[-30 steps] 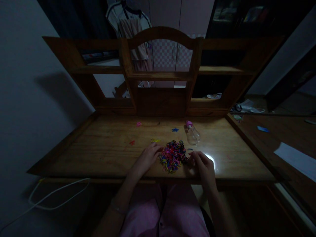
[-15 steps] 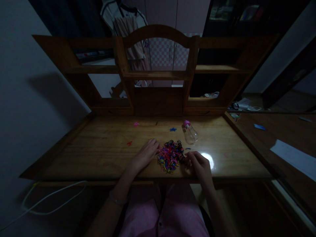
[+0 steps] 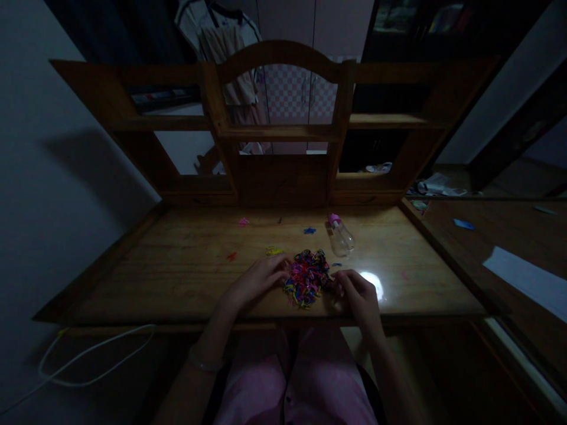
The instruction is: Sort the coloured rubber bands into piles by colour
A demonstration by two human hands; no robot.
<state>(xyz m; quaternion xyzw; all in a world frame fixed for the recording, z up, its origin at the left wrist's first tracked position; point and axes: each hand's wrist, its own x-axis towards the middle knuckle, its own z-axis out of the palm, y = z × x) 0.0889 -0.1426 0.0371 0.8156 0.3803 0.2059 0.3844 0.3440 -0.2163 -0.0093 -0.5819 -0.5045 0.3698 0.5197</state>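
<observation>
A heap of small, thin coloured pieces (image 3: 305, 277), pink, black, blue, yellow and red, lies near the front edge of the wooden desk. They look like little bands or clips, too small to tell. At the heap's left side is my left hand (image 3: 261, 277), thumb and fingers apart, fingertips touching its edge. My right hand (image 3: 358, 290) is closed in a pinch at the right edge, by some black pieces; what it grips is hidden. Behind the heap lie a yellow group (image 3: 274, 251), a blue group (image 3: 309, 231), a pink group (image 3: 243, 222) and a red group (image 3: 232, 256).
A clear bottle with a pink top (image 3: 342, 237) lies on its side behind my right hand. A wooden shelf unit (image 3: 283, 134) rises at the desk's back. White paper (image 3: 527, 277) lies on a surface to the right. A white cable (image 3: 93, 354) loops at lower left.
My left hand has shifted slightly and its fingers have lifted and parted, so the yellow group behind it now shows. My right hand stays pinched in nearly the same place.
</observation>
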